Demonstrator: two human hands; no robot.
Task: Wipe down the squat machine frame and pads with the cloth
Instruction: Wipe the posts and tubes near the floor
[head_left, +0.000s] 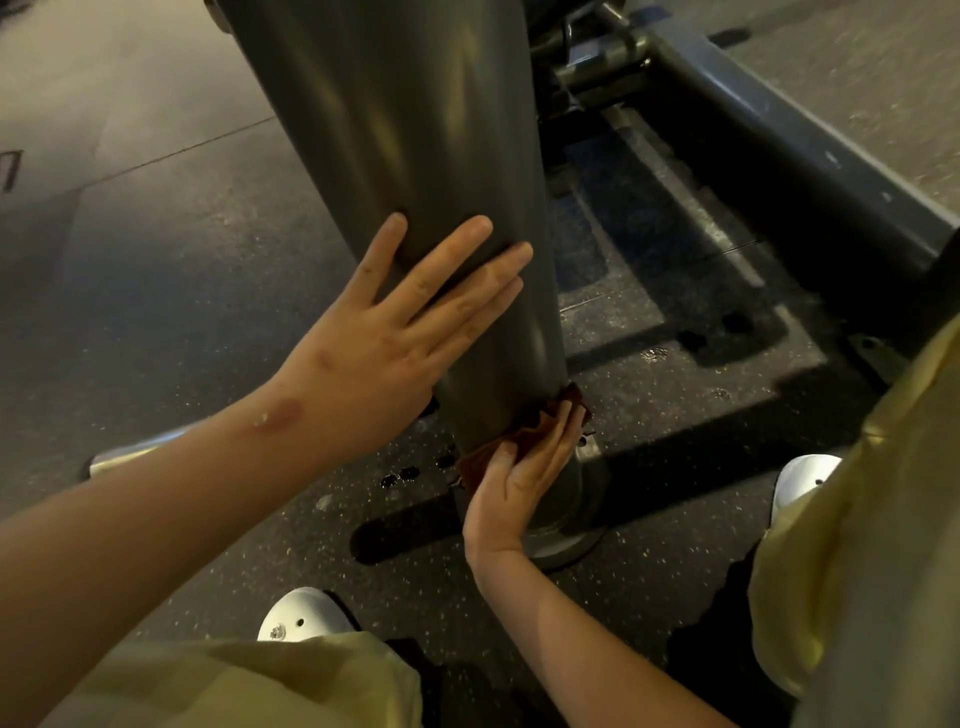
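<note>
A thick grey metal post (405, 135) of the squat machine frame rises from a round base (571, 540) on the floor. My left hand (395, 338) lies flat on the post at mid height, fingers straight and spread. Lower down, my right hand (519, 483) presses a dark red-brown cloth (524, 431) against the post just above the base, its fingers nearly straight over the cloth. Most of the cloth is hidden between my palm and the post.
A long grey frame rail (779, 135) runs along the floor at the right, with a darker crossbar (597, 57) at the top. A metal foot (130, 457) sticks out at the left. My white shoes (304, 613) (802, 483) stand on speckled rubber flooring (182, 312).
</note>
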